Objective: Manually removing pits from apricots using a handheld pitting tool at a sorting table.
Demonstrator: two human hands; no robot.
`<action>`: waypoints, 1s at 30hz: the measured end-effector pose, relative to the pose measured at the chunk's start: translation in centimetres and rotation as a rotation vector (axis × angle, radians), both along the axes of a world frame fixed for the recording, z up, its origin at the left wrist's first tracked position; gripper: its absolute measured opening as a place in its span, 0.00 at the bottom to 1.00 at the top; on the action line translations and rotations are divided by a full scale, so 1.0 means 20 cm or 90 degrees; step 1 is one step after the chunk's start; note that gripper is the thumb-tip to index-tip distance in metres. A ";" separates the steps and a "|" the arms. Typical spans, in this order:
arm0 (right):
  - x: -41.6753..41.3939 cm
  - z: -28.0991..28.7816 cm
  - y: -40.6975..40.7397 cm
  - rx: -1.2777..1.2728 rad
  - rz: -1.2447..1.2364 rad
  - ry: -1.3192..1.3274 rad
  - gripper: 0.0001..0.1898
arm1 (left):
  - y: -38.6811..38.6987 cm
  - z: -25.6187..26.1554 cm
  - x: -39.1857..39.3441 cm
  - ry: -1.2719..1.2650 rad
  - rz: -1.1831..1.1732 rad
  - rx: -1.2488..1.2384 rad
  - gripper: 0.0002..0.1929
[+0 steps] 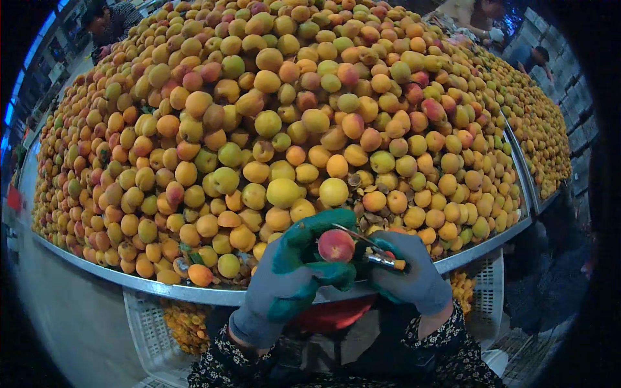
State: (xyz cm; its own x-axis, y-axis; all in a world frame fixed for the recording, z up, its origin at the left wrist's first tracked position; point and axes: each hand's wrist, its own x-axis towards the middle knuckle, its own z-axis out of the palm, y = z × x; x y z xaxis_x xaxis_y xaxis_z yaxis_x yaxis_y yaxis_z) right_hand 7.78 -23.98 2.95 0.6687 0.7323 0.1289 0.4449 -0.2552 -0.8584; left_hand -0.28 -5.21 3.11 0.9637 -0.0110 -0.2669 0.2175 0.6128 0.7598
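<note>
My left hand (303, 271), in a grey and green coated glove, holds a reddish apricot (336, 246) between thumb and fingers, over the near edge of the heap. Close beside it, my right hand (407, 266), gloved the same way, grips a small tool with a thin metal blade (356, 234); the blade reaches across the top right of the fruit. A metal fitting with an orange-yellow end (386, 261) shows at the right fingers. Whether the blade touches the fruit I cannot tell. Behind both hands rises a large heap of yellow, orange and red apricots (315, 121).
A metal rim (160, 287) bounds the heap in front of me. Below it, white plastic baskets (140, 325) (490, 291) hold orange fruit pieces. At the right lies another apricot heap (538, 131). People stand beyond: one far left (116, 22), others at upper right (529, 58).
</note>
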 end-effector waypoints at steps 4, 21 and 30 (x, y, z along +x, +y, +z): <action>-0.01 0.01 0.01 -0.028 0.055 -0.023 0.23 | 0.00 0.00 0.00 -0.051 0.025 -0.040 0.29; 0.00 0.05 -0.02 -0.107 0.024 -0.055 0.19 | -0.02 0.01 -0.02 -0.062 0.047 0.088 0.30; 0.00 0.01 -0.04 -0.156 0.030 -0.123 0.20 | -0.03 0.00 -0.01 -0.094 0.041 0.143 0.28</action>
State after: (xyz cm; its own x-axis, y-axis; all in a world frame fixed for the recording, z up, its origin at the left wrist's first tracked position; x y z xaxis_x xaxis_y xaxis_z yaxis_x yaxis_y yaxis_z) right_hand 7.71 -24.68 3.22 0.6131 0.7872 0.0658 0.6105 -0.4193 -0.6720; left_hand -0.42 -5.79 3.06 0.9890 0.0954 -0.1126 0.0604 0.4350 0.8984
